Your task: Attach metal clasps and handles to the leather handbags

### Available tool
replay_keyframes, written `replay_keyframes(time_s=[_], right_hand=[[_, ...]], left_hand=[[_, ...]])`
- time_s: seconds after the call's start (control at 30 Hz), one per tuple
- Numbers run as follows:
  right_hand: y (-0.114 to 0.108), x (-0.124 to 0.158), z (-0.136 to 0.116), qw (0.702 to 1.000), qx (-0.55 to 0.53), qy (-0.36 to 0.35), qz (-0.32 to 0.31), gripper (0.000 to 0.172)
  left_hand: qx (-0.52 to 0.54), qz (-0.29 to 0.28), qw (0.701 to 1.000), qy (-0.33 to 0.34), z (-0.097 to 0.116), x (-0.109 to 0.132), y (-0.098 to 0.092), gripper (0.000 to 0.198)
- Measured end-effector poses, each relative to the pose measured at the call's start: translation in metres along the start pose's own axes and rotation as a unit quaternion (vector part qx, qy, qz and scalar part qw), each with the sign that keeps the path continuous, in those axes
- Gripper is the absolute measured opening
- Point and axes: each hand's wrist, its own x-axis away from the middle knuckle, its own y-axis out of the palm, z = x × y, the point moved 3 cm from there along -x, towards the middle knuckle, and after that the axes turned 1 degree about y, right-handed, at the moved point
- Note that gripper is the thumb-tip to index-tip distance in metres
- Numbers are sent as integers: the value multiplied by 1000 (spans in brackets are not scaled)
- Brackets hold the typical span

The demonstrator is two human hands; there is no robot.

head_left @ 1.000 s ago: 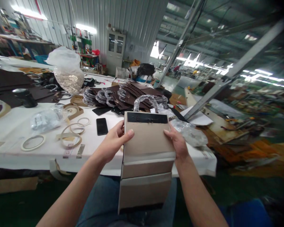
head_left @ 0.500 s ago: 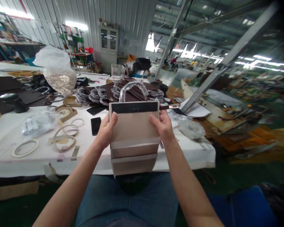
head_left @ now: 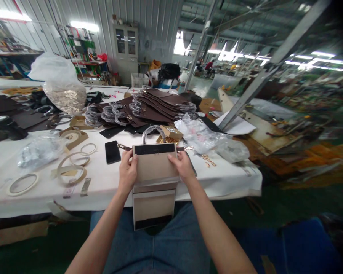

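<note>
Between my two hands is a beige-backed bag panel (head_left: 154, 167) with a dark strip along its top and a plastic-wrapped handle (head_left: 153, 131) standing above it. My left hand (head_left: 128, 169) grips its left edge, thumb on the near face. On the opposite edge my right hand (head_left: 183, 165) is closed the same way. A dark strap end with metal hardware (head_left: 187, 148) pokes out beyond the right hand, and another strap end (head_left: 123, 147) beyond the left. The panel's lower section hangs over the table edge, above my lap. Fingers behind the panel are hidden.
Brown bag pieces with wrapped handles (head_left: 160, 106) are piled behind. A phone (head_left: 112, 152), tape rolls (head_left: 72, 167) and a plastic bag (head_left: 41, 152) lie left. Gold metal pieces (head_left: 208, 160) and crumpled plastic (head_left: 205, 135) lie right. A slanted metal post (head_left: 246, 99) rises at right.
Both hands have lowered the panel and moved it slightly left. Its lower flap now hangs more open, and a box with gold pieces behind it has come into sight.
</note>
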Motion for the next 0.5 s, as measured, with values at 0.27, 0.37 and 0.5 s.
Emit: replay_keyframes(time_s=[0.27, 0.37, 0.5], right_hand=[[2, -35, 55, 962, 268, 11, 50, 43], [1, -38, 61, 953, 302, 9, 39, 45], [6, -38, 58, 957, 291, 0, 23, 55]], left_hand=[[-197, 63, 978, -12, -63, -14, -20, 31], [-313, 105, 944, 19, -58, -6, -24, 38], [-426, 45, 898, 101, -28, -7, -13, 65]])
